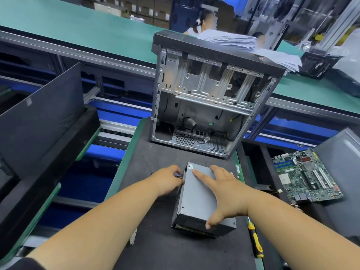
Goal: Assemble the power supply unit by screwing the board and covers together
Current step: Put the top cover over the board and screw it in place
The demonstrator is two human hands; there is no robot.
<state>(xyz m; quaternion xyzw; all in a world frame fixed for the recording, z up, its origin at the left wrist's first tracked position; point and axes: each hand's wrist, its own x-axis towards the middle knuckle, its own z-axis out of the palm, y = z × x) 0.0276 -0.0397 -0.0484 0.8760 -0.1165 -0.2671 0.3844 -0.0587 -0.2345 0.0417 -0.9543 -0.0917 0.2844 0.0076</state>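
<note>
A grey metal power supply unit lies on the black mat in front of me. My right hand rests flat on its top cover, fingers spread and straight, thumb hooked over the near edge. My left hand is at the unit's far left corner, its fingers curled round the bundle of cables that comes out there. The unit's left side shows a perforated grille.
An open, empty computer case stands upright behind the unit. A motherboard lies at the right. A yellow-and-black screwdriver lies at the mat's right edge, a small perforated strip at its left. A dark panel leans at left.
</note>
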